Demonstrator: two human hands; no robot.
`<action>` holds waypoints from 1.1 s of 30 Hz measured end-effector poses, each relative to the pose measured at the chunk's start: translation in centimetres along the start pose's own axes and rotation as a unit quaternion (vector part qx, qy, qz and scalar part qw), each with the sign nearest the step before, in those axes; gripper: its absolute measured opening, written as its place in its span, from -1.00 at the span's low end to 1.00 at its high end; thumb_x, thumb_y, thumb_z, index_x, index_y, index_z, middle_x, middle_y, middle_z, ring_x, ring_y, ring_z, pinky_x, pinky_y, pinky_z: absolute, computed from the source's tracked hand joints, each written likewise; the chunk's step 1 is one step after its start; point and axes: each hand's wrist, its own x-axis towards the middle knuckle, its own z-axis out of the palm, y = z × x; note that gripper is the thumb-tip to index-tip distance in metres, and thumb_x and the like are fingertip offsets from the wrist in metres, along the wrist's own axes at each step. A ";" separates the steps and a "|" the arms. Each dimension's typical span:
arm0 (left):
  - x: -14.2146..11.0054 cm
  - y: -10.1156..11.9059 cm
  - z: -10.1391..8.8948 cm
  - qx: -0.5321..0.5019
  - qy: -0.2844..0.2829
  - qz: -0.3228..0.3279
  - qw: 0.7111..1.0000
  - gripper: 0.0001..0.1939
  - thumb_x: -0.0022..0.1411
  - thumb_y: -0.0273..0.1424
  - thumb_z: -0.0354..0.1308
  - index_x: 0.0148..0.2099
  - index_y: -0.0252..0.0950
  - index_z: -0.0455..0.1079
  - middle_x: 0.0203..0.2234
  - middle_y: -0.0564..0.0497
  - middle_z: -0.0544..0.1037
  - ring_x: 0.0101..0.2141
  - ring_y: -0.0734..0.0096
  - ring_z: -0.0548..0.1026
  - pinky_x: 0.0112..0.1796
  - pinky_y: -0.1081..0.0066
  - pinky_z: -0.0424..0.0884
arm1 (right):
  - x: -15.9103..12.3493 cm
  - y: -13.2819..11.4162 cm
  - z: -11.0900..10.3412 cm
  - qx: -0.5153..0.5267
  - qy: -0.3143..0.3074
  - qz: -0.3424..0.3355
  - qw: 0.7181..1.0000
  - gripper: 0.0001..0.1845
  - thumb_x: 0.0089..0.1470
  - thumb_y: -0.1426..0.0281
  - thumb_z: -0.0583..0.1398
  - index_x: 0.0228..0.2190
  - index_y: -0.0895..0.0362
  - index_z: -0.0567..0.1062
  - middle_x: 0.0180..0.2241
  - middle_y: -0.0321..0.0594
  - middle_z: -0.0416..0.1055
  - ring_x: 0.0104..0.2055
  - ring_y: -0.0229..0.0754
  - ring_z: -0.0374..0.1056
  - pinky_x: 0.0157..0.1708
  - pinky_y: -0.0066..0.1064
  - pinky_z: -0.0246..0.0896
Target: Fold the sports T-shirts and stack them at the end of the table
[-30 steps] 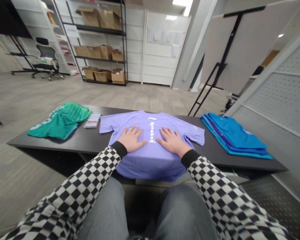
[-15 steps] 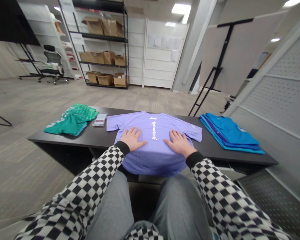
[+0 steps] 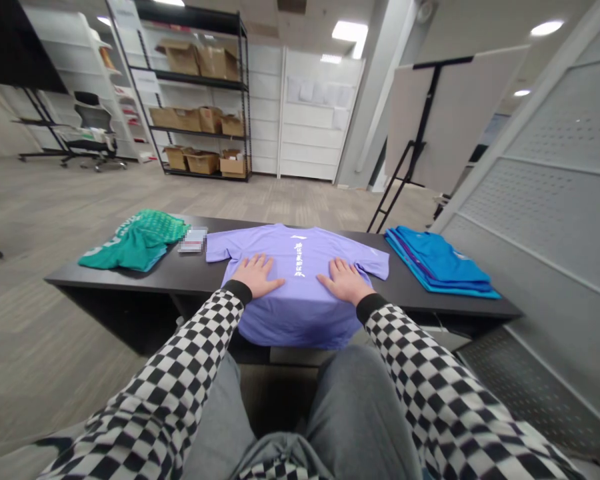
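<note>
My left hand (image 3: 254,275) and right hand (image 3: 346,281) still lie open, gripping nothing, at the print's (image 3: 299,260) eight and four o'clock — purple shirt (image 3: 300,293) spread, hem (image 3: 300,341) drooping.

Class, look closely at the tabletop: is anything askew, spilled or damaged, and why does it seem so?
The green garments at the table's left look askew: they lie bunched and rumpled, unlike the neat stack of blue shirts at the right. No spill or damage shows on the black table.
</note>
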 end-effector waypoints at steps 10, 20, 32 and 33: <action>-0.2 -0.1 -0.4 -0.012 -0.003 0.002 1.000 0.13 0.48 0.38 -0.14 0.71 -0.35 0.05 0.67 -0.35 -0.01 0.65 -0.20 -0.06 0.55 -0.20 -0.10 | -0.6 -0.2 -0.3 0.030 0.015 0.024 0.999 0.03 0.49 -0.24 -0.02 0.61 0.24 0.11 0.67 0.16 -0.11 0.71 0.16 -0.19 0.64 0.15 -0.34; -0.9 -0.9 -0.1 -0.010 0.029 0.018 0.999 -0.02 0.51 0.26 -0.03 0.66 -0.30 0.21 0.63 -0.28 0.14 0.62 -0.17 0.09 0.55 -0.22 -0.03 | -1.3 8.4 -2.0 0.357 0.188 0.090 0.911 -0.40 0.44 0.05 0.15 0.24 0.16 0.64 0.12 0.04 0.71 0.18 0.11 0.63 0.28 -0.07 0.47; 1.5 18.8 -0.9 -0.130 0.022 0.278 0.952 -0.34 0.63 -0.06 0.01 0.58 -0.25 0.34 0.59 -0.19 0.27 0.58 0.04 0.22 0.56 0.00 0.17 | 0.3 16.0 -0.7 0.209 0.135 0.186 0.950 -0.58 0.28 0.39 0.25 0.09 0.03 0.77 0.20 -0.09 0.68 0.30 0.11 0.54 0.45 -0.08 0.27; 2.1 20.6 -0.3 -0.130 0.020 0.290 0.948 -0.34 0.62 -0.08 0.02 0.59 -0.26 0.33 0.59 -0.22 0.27 0.58 -0.01 0.21 0.55 -0.06 0.17 | 0.3 16.2 -0.7 0.213 0.135 0.178 0.951 -0.55 0.30 0.39 0.24 0.13 0.03 0.75 0.22 -0.09 0.66 0.33 0.11 0.51 0.48 -0.04 0.22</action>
